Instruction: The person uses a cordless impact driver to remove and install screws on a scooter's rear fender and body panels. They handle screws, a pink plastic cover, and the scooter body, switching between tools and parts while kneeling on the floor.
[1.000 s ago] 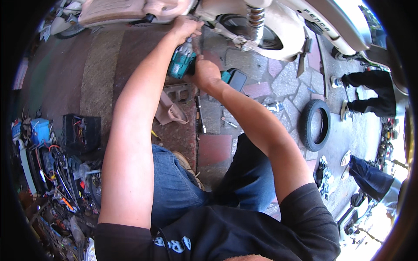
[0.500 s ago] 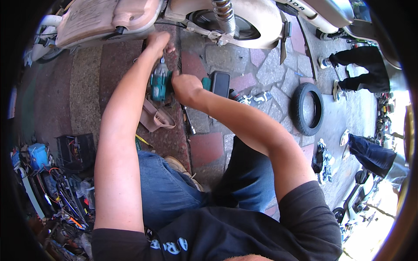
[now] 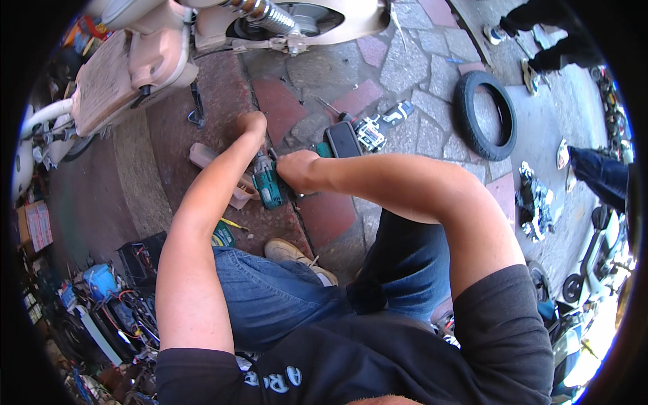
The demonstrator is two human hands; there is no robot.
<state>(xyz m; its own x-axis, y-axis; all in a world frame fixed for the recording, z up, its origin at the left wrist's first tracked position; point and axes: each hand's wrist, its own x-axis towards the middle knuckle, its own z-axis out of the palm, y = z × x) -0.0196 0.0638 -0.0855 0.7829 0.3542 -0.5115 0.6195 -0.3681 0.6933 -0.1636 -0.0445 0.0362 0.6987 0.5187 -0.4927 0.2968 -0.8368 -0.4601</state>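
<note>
My right hand (image 3: 298, 170) is wrapped round the handle of a teal cordless impact driver (image 3: 268, 189), whose nose points away from me. A teal block (image 3: 322, 149), apparently its battery, shows beyond that hand. My left hand (image 3: 252, 127) is curled just ahead of the driver's nose; its fingertips and anything in them are hidden. Under and beside the driver, a pinkish plastic cover piece (image 3: 241, 197) lies on the ground. Farther off stands the pale, dusty scooter (image 3: 125, 81), with its spring shock absorber (image 3: 270, 15) and rear wheel (image 3: 307, 20).
Right of my hands lie a dark phone-like slab (image 3: 344, 140) and another power tool (image 3: 381, 126). A loose tyre (image 3: 484, 115) rests farther right, near other people's legs (image 3: 597, 179). A jumble of cables and parts (image 3: 115, 317) fills the lower left. My shoe (image 3: 290, 253) is close below.
Both hands and the driver have drawn back from the scooter toward me. The view has shifted, uncovering a black metal part below the scooter and more of the second power tool.
</note>
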